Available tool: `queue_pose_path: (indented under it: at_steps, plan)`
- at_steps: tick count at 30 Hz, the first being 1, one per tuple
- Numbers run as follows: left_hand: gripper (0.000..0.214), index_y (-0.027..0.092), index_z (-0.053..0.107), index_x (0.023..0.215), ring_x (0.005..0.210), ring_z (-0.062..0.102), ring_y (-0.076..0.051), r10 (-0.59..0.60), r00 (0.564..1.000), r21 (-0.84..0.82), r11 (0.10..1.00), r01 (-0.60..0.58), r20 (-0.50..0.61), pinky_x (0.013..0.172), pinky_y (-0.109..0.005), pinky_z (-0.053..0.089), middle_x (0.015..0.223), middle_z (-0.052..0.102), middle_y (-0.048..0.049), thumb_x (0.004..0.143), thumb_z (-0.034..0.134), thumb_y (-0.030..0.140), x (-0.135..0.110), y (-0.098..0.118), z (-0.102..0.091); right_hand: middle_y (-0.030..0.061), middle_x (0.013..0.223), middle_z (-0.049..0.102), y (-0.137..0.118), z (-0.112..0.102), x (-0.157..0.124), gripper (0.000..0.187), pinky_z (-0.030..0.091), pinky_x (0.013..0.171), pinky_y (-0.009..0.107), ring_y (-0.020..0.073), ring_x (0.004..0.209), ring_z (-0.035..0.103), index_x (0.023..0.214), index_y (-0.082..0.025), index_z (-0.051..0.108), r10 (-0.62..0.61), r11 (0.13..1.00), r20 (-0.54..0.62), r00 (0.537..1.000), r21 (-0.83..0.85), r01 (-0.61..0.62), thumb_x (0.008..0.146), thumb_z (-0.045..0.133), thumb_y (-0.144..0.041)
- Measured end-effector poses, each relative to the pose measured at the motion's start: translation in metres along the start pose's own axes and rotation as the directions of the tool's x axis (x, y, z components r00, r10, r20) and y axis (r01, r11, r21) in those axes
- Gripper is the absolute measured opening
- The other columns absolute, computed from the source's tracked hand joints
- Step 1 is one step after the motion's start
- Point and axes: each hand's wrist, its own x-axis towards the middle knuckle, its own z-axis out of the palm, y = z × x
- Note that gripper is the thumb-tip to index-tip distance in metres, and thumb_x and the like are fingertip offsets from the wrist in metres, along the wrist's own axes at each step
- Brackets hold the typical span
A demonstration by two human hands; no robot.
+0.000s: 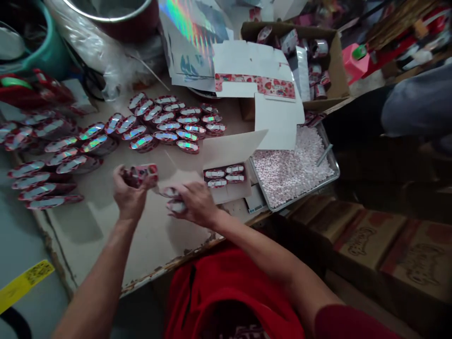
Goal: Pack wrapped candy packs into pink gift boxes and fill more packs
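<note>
My left hand (127, 200) is closed around one or more small red-and-pink printed packs (149, 174), held above the table. To its right, my right hand (199, 202) grips two similar packs (175, 206), whose pale oval ends face up; they are blurred by motion. Just beyond that hand, an open white carton (231, 149) contains several of these packs (226, 178) upright in two columns. Many more packs (169, 126) with shiny oval ends stand in rows at the back and left of the table (148, 245).
A metal tray (278, 207) of small white-pink pellets (289, 165) sits right of the carton. Behind it are a flattened printed carton (275, 113) and a cardboard box (335, 66) of packs. Shiny sheets (190, 47) lie at the back; brown boxes (363, 235) stand at right.
</note>
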Motion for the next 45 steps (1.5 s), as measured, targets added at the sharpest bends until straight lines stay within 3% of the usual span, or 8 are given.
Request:
queue_pose_path:
  at_steps: [5, 9, 13, 24, 29, 33, 39, 45]
  plan:
    - [0.092, 0.024, 0.040, 0.154, 0.113, 0.066, -0.026, 0.349, 0.910, -0.258, 0.921, -0.290, 0.222, 0.099, -0.042, 0.058, 0.132, 0.060, -0.0130, 0.081, 0.084, 0.058, -0.111, 0.082, 0.061, 0.0182, 0.134, 0.063, 0.078, -0.064, -0.121, 0.081, 0.051, 0.108, 0.050, 0.0328, 0.127, 0.059, 0.153, -0.020, 0.045, 0.167, 0.984, -0.157, 0.973, -0.036, -0.174, 0.091, 0.073, -0.063]
    - [0.077, 0.019, 0.043, 0.155, 0.134, 0.057, -0.032, 0.580, 0.679, -0.080, 0.784, -0.616, 0.450, 0.115, -0.048, 0.049, 0.142, 0.059, -0.0185, 0.090, 0.079, 0.039, -0.141, 0.090, 0.108, 0.0192, 0.136, 0.063, 0.140, -0.064, -0.141, 0.067, 0.047, 0.110, 0.050, 0.0335, 0.127, 0.057, 0.150, -0.017, 0.051, 0.115, 0.986, 0.028, 0.993, -0.125, -0.110, 0.096, 0.070, -0.052]
    - [0.063, 0.016, 0.046, 0.158, 0.142, 0.051, -0.033, 0.499, 0.507, 0.090, 0.644, -0.759, 0.703, 0.119, -0.047, 0.043, 0.153, 0.057, -0.0182, 0.098, 0.063, 0.023, -0.144, 0.085, 0.123, 0.0187, 0.143, 0.061, 0.147, -0.053, -0.140, 0.061, 0.040, 0.113, 0.049, 0.0354, 0.133, 0.050, 0.149, -0.018, 0.056, 0.144, 0.959, 0.162, 0.976, -0.266, -0.097, 0.097, 0.069, -0.047]
    - [0.067, 0.012, 0.046, 0.160, 0.152, 0.042, -0.037, 0.350, 0.723, 0.322, 0.720, -0.615, 0.596, 0.124, -0.051, 0.035, 0.161, 0.048, -0.0233, 0.099, 0.063, 0.033, -0.163, 0.098, 0.128, 0.0231, 0.148, 0.057, 0.138, -0.072, -0.148, 0.054, 0.038, 0.114, 0.053, 0.0378, 0.140, 0.047, 0.144, -0.017, 0.057, 0.264, 0.932, -0.039, 0.964, -0.249, -0.265, 0.099, 0.064, -0.047]
    - [0.073, 0.013, 0.051, 0.155, 0.115, 0.068, -0.032, 0.162, 0.952, 0.359, 0.899, -0.252, 0.261, 0.106, -0.045, 0.050, 0.119, 0.072, -0.0202, 0.097, 0.064, 0.056, -0.128, 0.094, 0.123, 0.0166, 0.115, 0.067, 0.165, -0.075, -0.141, 0.060, 0.055, 0.092, 0.047, 0.0313, 0.103, 0.064, 0.151, -0.015, 0.046, 0.577, 0.816, -0.165, 0.800, 0.107, -0.567, 0.105, 0.048, -0.053]
    - [0.059, 0.015, 0.050, 0.156, 0.081, 0.071, -0.026, -0.002, 0.922, 0.423, 0.889, -0.176, 0.387, 0.082, -0.034, 0.053, 0.090, 0.076, -0.0119, 0.104, 0.050, 0.042, -0.114, 0.088, 0.120, 0.0154, 0.113, 0.068, 0.175, -0.048, -0.121, 0.052, 0.054, 0.094, 0.045, 0.0295, 0.101, 0.065, 0.155, -0.016, 0.048, 0.577, 0.812, -0.105, 0.810, 0.179, -0.555, 0.106, 0.037, -0.031]
    - [0.055, 0.018, 0.058, 0.153, 0.075, 0.070, -0.024, -0.073, 0.996, 0.445, 0.894, 0.042, 0.053, 0.077, -0.033, 0.050, 0.097, 0.078, -0.0139, 0.105, 0.047, 0.044, -0.145, 0.053, 0.074, 0.0163, 0.123, 0.068, 0.129, -0.020, -0.105, 0.059, 0.054, 0.099, 0.043, 0.0293, 0.110, 0.063, 0.157, -0.017, 0.049, 0.373, 0.916, 0.024, 0.927, 0.150, -0.372, 0.099, 0.035, -0.015]
    - [0.059, 0.017, 0.061, 0.149, 0.093, 0.068, -0.022, -0.029, 0.991, 0.225, 0.973, 0.058, -0.129, 0.089, -0.032, 0.051, 0.110, 0.075, -0.0132, 0.105, 0.048, 0.053, -0.169, 0.019, 0.066, 0.0133, 0.121, 0.067, 0.117, 0.004, -0.101, 0.054, 0.055, 0.101, 0.043, 0.0269, 0.111, 0.064, 0.159, -0.022, 0.049, 0.365, 0.890, -0.018, 0.931, 0.302, -0.343, 0.107, 0.041, -0.033]
